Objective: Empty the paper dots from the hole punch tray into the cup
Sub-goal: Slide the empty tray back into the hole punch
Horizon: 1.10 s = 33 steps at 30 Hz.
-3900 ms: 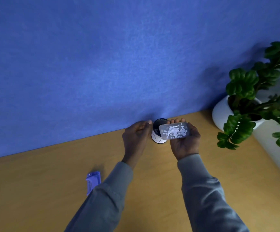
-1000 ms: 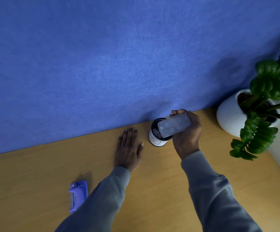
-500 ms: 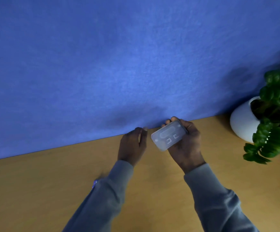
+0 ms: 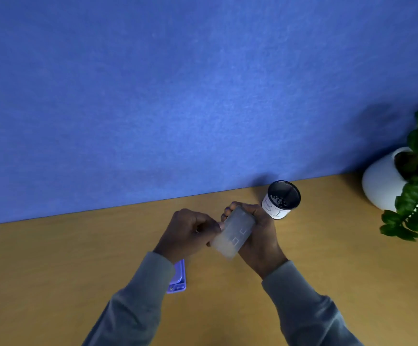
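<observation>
The translucent grey hole punch tray (image 4: 233, 233) is held above the desk, tilted with its underside toward me, and I see no dots in it. My right hand (image 4: 260, 236) grips it from the right and behind. My left hand (image 4: 190, 231) has its fingers curled at the tray's left edge and touches it. The white cup (image 4: 281, 199) with a dark inside stands upright near the blue wall, to the upper right of my hands, with white paper dots lying in it. The purple hole punch (image 4: 178, 278) lies on the desk, partly hidden under my left forearm.
A wooden desk (image 4: 340, 258) runs up against a blue felt wall (image 4: 178, 96). A white pot (image 4: 382, 181) with a green leafy plant (image 4: 417, 196) stands at the far right by the wall.
The dots have gone from the tray into the cup. My right hand has drawn the tray back from over the cup toward me, and my left hand has come up to its left edge.
</observation>
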Tool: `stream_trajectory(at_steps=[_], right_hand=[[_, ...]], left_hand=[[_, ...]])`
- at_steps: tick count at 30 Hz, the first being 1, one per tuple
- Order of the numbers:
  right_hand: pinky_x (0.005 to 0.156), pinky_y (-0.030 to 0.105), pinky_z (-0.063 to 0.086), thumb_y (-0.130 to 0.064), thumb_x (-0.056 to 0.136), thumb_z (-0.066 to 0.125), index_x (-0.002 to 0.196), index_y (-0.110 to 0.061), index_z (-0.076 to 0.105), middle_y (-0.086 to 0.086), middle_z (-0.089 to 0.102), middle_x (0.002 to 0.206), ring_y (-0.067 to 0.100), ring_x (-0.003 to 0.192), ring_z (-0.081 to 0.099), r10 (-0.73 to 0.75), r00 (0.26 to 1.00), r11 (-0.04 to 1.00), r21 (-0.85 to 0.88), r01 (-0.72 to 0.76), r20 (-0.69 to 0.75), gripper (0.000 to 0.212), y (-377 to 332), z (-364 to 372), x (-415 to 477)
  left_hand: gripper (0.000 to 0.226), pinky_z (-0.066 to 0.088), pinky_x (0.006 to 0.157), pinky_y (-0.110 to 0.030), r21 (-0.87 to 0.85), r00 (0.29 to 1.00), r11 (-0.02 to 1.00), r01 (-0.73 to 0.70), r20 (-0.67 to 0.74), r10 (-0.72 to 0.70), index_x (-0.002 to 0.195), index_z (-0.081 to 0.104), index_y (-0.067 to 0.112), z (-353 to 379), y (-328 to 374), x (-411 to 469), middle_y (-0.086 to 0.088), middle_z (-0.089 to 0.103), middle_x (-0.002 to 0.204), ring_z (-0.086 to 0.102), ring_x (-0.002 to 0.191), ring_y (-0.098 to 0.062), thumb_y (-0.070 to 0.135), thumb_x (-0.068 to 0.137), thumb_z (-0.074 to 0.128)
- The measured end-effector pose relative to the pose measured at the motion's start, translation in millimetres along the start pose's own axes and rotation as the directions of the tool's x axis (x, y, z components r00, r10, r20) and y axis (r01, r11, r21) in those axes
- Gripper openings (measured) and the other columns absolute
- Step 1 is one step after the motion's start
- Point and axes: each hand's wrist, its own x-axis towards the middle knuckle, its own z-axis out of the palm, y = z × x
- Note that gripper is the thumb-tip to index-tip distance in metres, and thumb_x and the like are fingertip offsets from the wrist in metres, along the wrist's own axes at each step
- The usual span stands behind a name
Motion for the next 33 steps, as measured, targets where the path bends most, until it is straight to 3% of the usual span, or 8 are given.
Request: stream_trajectory(at_steps=[5, 9, 14, 19, 24, 28, 31, 33], right_hand=[[0.073, 0.038, 0.047, -0.029, 0.084, 0.057, 0.082, -0.008, 0.069, 0.010, 0.062, 0.081, 0.023, 0.073, 0.060, 0.073, 0.996, 0.996, -0.058, -0.070, 0.053, 0.024, 11.3, 18.0, -7.3], [0.082, 0.044, 0.050, -0.048, 0.097, 0.053, 0.116, -0.010, 0.069, 0.012, 0.070, 0.100, 0.028, 0.088, 0.063, 0.109, 0.985, 0.993, 0.040, -0.115, 0.136, 0.045, 18.1, 24.2, -14.2], [0.085, 0.047, 0.054, -0.055, 0.102, 0.040, 0.142, -0.022, 0.059, 0.015, 0.070, 0.121, 0.033, 0.104, 0.065, 0.052, 0.981, 0.992, 0.103, -0.072, 0.189, 0.055, 39.7, 32.6, -23.2], [0.071, 0.040, 0.053, -0.052, 0.104, 0.038, 0.142, -0.021, 0.058, 0.012, 0.065, 0.104, 0.031, 0.096, 0.064, 0.055, 0.979, 0.994, 0.079, -0.072, 0.194, 0.053, 43.6, 40.2, -24.3], [0.073, 0.041, 0.049, -0.050, 0.105, 0.040, 0.137, -0.017, 0.057, 0.013, 0.063, 0.101, 0.029, 0.085, 0.060, 0.101, 0.974, 0.990, 0.075, -0.118, 0.203, 0.049, 45.9, 36.5, -23.6], [0.078, 0.041, 0.045, -0.050, 0.104, 0.045, 0.133, -0.014, 0.062, 0.013, 0.063, 0.101, 0.029, 0.087, 0.056, 0.163, 0.968, 0.985, 0.022, -0.170, 0.189, 0.049, 42.0, 28.2, -23.2], [0.078, 0.040, 0.045, -0.049, 0.104, 0.046, 0.130, -0.014, 0.063, 0.013, 0.063, 0.100, 0.028, 0.085, 0.056, 0.214, 0.958, 0.976, 0.003, -0.219, 0.191, 0.047, 40.6, 23.8, -23.9], [0.075, 0.039, 0.048, -0.049, 0.104, 0.045, 0.130, -0.014, 0.064, 0.013, 0.065, 0.100, 0.028, 0.086, 0.057, 0.236, 0.952, 0.972, -0.021, -0.236, 0.196, 0.048, 41.8, 22.6, -24.6]], left_hand=[[0.025, 0.046, 0.056, -0.018, -0.009, 1.000, 1.000, -0.011, -0.004, 0.011, 0.069, 0.079, 0.009, -7.0, 1.5, -25.5, -0.002, 0.069, 0.054, 0.058, 0.049, -0.002, 0.021, 0.091, 0.079], [0.033, 0.039, 0.049, -0.020, -0.153, 0.991, 0.987, 0.047, -0.115, -0.065, 0.062, 0.072, 0.013, -6.0, 1.8, -39.8, 0.008, 0.055, 0.043, 0.046, 0.041, -0.009, 0.020, 0.094, 0.077], [0.038, 0.037, 0.049, -0.029, -0.268, 0.966, 0.963, 0.037, -0.237, -0.103, 0.066, 0.071, -0.001, -0.1, 8.1, -56.2, -0.026, 0.053, 0.050, 0.043, 0.044, -0.019, 0.022, 0.095, 0.075], [0.037, 0.042, 0.048, -0.023, -0.308, 0.925, 0.948, 0.080, -0.332, -0.186, 0.056, 0.073, 0.019, 9.4, 5.6, -66.5, 0.006, 0.059, 0.045, 0.050, 0.041, -0.014, 0.021, 0.093, 0.078], [0.039, 0.048, 0.053, -0.019, -0.313, 0.900, 0.948, 0.056, -0.395, -0.183, 0.056, 0.074, 0.028, 8.1, 0.9, -77.2, 0.007, 0.067, 0.051, 0.061, 0.049, -0.009, 0.026, 0.095, 0.075], [0.031, 0.055, 0.056, -0.023, -0.340, 0.788, 0.934, 0.109, -0.543, -0.289, 0.067, 0.079, 0.022, 0.4, -23.4, -85.5, -0.001, 0.074, 0.059, 0.068, 0.054, -0.014, 0.030, 0.096, 0.074], [0.024, 0.056, 0.068, -0.024, -0.180, 0.677, 0.944, 0.277, -0.661, -0.324, 0.069, 0.076, 0.025, 2.4, -48.2, -89.3, 0.010, 0.075, 0.061, 0.073, 0.063, -0.010, 0.027, 0.093, 0.077], [0.014, 0.056, 0.071, -0.026, -0.095, 0.653, 0.939, 0.331, -0.695, -0.300, 0.076, 0.075, 0.026, 7.3, -61.2, -91.9, 0.013, 0.075, 0.068, 0.074, 0.068, -0.010, 0.022, 0.089, 0.080]])
